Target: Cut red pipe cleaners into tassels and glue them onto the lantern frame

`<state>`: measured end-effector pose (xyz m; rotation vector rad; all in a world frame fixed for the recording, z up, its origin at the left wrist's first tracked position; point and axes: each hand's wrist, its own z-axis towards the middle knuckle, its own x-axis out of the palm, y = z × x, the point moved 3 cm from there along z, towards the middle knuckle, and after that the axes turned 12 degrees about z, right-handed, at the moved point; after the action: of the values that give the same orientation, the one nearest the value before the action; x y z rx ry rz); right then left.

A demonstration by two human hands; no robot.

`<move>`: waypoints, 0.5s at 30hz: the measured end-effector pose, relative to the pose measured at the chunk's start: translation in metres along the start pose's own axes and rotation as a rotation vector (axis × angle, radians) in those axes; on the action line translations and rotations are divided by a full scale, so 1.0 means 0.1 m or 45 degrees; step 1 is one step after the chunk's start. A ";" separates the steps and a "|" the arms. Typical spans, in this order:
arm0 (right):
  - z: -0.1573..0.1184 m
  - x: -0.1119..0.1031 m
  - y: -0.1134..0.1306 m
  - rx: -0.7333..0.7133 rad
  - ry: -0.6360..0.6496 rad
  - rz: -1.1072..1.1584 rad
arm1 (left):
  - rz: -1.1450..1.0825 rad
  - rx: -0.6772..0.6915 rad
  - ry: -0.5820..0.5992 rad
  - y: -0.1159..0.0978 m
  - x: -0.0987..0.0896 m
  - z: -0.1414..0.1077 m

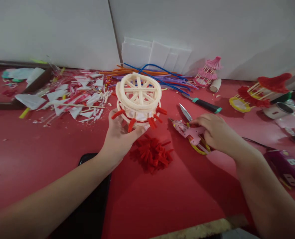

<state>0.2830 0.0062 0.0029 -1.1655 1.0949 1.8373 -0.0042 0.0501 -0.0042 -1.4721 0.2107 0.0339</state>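
My left hand (121,139) is closed around the lower edge of a round cream-coloured craft frame (139,89) with spokes across its top. Short red fuzzy pieces (152,122) stick out around its lower ring. Below it, a pile of cut red fuzzy pieces (152,154) lies on the table. My right hand (212,131) has its fingers curled around a pink glue gun (187,130), whose nozzle points left. Scissors with yellow handles (199,148) lie partly hidden under the gun, their blades (186,113) showing beyond it.
Paper and plastic scraps (73,94) cover the back left of the red table (38,159). Coloured pipe cleaners (159,79) lie behind the frame. A black-handled tool (207,105), pink and red tiered models (264,89), a purple power strip (286,169) and a black phone-like slab (85,205) lie around.
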 end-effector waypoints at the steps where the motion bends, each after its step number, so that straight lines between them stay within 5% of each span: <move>1: 0.02 0.01 0.06 0.001 -0.048 -0.010 | 0.002 0.015 -0.005 0.00 0.00 0.00; 6: 0.11 0.11 0.51 -0.165 -0.146 0.172 | -0.037 -0.022 -0.041 0.03 0.01 0.02; 10: 0.14 0.21 0.77 -0.292 -0.072 0.104 | -0.059 -0.037 -0.032 0.02 0.03 0.03; 15: 0.18 0.32 0.81 -0.282 0.122 0.034 | -0.013 -0.030 -0.035 -0.02 0.03 0.02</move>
<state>0.1946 -0.0068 0.0005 -1.3846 0.9816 1.9793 -0.0012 0.0517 -0.0027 -1.4956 0.1813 0.0483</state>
